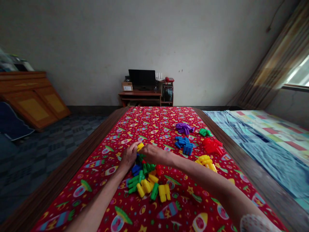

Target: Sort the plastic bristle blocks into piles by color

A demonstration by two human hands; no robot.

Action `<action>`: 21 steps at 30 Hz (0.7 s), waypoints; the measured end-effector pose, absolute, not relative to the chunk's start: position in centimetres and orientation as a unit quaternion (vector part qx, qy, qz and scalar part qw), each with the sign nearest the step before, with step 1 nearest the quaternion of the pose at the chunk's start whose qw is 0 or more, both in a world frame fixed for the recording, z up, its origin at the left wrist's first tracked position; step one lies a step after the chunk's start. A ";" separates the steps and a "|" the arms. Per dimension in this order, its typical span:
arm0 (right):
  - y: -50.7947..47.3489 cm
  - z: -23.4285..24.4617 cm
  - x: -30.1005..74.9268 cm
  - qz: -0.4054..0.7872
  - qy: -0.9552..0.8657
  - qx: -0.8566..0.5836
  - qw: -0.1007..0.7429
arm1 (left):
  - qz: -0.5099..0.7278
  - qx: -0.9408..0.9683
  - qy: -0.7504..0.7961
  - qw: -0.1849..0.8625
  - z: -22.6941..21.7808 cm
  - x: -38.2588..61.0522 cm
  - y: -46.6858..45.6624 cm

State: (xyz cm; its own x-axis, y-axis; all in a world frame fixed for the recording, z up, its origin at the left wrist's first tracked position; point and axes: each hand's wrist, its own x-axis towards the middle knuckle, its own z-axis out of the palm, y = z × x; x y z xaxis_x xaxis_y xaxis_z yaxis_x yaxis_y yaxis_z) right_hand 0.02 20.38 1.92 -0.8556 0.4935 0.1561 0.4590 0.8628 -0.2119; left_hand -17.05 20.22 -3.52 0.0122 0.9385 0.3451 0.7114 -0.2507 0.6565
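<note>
- Nearest the camera was a pale dotted sleeve (256, 223) on the right arm, down at the bottom edge.
- Both hands met over the middle of the bench (241, 170), at the far end of a mixed pile (145, 186) of chunky plastic pieces: yellow, green, blue and a bit of red.
- Left hand (129, 156) had its fingers on a yellow piece (140, 147), pinching it as far as I could see.
- Right hand (150, 153) was curled up right beside that piece; its fingertips were hidden, so I honestly couldn't tell if it gripped anything.
- Off to the right sat single-color heaps: purple pieces (184, 128), blue pieces (184, 145), green pieces (205, 132), red pieces (212, 146), plus yellow pieces (205, 159) partly behind the right forearm.
- Everything lay on a red patterned cloth (185, 209).
</note>
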 end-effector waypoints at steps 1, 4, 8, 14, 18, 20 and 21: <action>20.7 2.0 0.8 0.096 -0.955 -0.245 0.135 | 0.375 0.698 0.591 0.152 -3.5 -17.1 20.2; 21.8 3.2 4.8 0.112 -0.924 -0.291 0.223 | 0.376 0.701 0.587 0.152 -3.5 -17.1 20.0; 24.6 5.2 13.1 0.055 -0.875 -0.419 0.237 | 0.375 0.699 0.591 0.148 -3.5 -17.2 20.0; 29.0 6.1 25.4 -0.040 -0.774 -0.620 0.123 | 0.369 0.705 0.587 0.152 -3.2 -17.1 20.1; 31.2 5.3 29.0 -0.043 -0.752 -0.651 0.098 | 0.361 0.707 0.590 0.147 -3.3 -17.3 20.3; 32.1 4.5 29.6 -0.041 -0.751 -0.652 0.093 | 0.358 0.711 0.589 0.142 -3.3 -17.4 20.3; 32.5 4.1 29.7 -0.040 -0.753 -0.650 0.094 | 0.355 0.713 0.589 0.139 -3.3 -17.4 20.3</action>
